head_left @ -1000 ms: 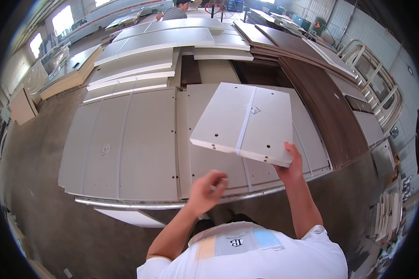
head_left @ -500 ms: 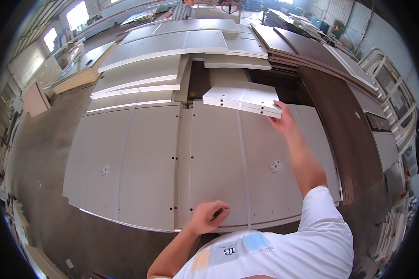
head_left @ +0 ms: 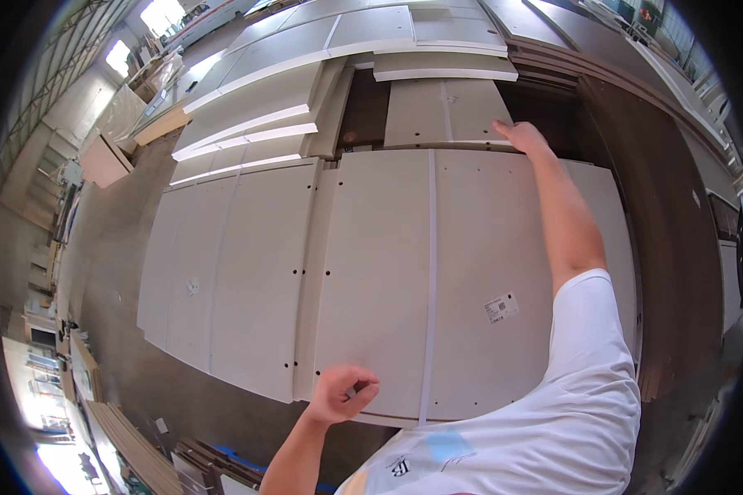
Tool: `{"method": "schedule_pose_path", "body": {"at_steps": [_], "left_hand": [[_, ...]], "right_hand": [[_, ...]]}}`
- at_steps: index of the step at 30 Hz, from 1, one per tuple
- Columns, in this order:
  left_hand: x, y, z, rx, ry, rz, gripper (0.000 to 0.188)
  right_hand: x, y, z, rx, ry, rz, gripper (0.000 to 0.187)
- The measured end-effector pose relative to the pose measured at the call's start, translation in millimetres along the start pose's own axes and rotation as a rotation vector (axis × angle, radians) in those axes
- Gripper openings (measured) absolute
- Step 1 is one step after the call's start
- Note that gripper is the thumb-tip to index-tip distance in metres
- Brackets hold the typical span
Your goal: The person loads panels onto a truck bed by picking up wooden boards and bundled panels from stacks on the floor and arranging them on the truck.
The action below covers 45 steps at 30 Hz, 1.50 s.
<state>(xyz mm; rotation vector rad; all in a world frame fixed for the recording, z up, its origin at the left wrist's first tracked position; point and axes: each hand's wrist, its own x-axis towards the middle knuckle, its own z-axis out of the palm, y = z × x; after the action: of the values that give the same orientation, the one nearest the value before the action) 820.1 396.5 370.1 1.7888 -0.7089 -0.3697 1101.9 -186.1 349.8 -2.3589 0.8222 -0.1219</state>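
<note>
My right hand (head_left: 522, 137) is stretched far forward at the near right corner of a small white board bundle (head_left: 447, 115). Its thumb lies along the corner; the other fingers are partly hidden. A pale strap crosses the bundle, which sits in a recess just beyond a large off-white panel (head_left: 380, 247). Close to my body, my left hand (head_left: 343, 394) is loosely curled above the near part of that panel, with nothing visible in it. A printed label (head_left: 501, 308) and a white strap (head_left: 431, 289) are on the panel.
Another large panel (head_left: 256, 280) lies to the left. Stepped white boards (head_left: 248, 107) are stacked beyond it, and more strapped boards (head_left: 462, 33) rise at the far side. Long dark brown boards (head_left: 648, 231) run along the right. Concrete floor (head_left: 99, 264) shows on the left.
The board bundle has gone from being held up, tilted, above the panels to lying in the recess farther away. My right arm has reached forward with it; the view has shifted.
</note>
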Motion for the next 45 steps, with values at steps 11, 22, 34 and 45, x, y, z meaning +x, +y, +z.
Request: {"method": "schedule_pose_path", "body": {"at_steps": [11,22,34,45], "left_hand": [[4,7,5,0.058,0.045,-0.009,0.011],[-5,0,2,0.005,0.083,-0.081,0.008],[13,11,18,-0.344,0.231,-0.341,0.005],[355,21,22,-0.937,0.28,-0.255,0.071]], "right_hand": [[4,10,4,0.005,-0.185,-0.148,0.078],[-21,-5,-20,0.36,-0.208,-0.119,0.109],[-43,-16,-21,0.995,-0.04,-0.352,0.052],[-144,-114,2,1.245,-0.709,-0.441,0.041]]}}
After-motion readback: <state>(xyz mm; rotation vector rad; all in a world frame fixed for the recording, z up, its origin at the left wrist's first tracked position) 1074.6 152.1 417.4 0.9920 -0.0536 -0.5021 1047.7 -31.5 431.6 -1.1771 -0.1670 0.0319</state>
